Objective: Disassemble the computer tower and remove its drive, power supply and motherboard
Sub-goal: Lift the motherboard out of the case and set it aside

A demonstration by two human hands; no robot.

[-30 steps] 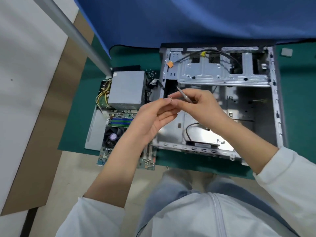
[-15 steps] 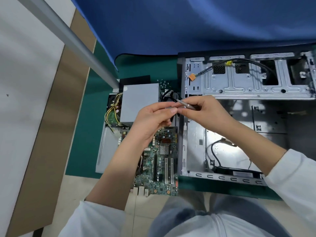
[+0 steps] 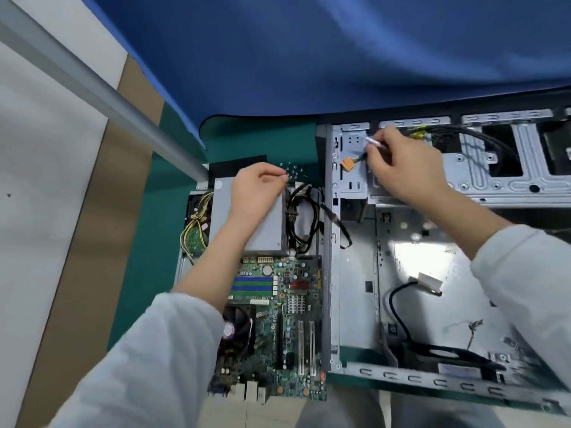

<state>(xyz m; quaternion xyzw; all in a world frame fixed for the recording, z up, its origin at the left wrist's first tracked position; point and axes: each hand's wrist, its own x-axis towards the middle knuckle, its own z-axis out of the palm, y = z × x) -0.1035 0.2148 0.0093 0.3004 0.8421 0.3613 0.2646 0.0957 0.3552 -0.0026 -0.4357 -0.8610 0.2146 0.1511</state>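
The two hands had come apart. A second before, they met at the fingertips over the open case, the right holding a slim screwdriver and the left picking at its tip, most likely lifting off a freed screw. Now the left hand [image 3: 256, 193] had swung out to its own side and hung over the power supply [image 3: 265, 227], fingertips pinched together just short of a scatter of small screws [image 3: 292, 172] on the green mat [image 3: 148, 242]; whether a screw sat in that pinch was too small to tell. The right hand [image 3: 398, 162] had gone up and away from the body, fingers curled round the screwdriver [image 3: 375, 143], its tip near the upper corner of the drive cage [image 3: 482, 180] of the computer tower [image 3: 355, 273]. An orange connector [image 3: 347, 164] dangled just beside that hand.

I judged this as one screw being put aside and the next being sought on the cage. The power supply lay outside the case, under the left hand, with its black cable bundle [image 3: 304, 217] coiled between the two hands. The motherboard [image 3: 278, 319] lay on the tabletop beneath the left forearm, also out of the case. The case floor under the right forearm held only loose cables. So two of the three parts looked removed; no drive could be made out, so whether it was already out could not be told.

The view had also shifted: the case sat further toward the right hand's side and larger.
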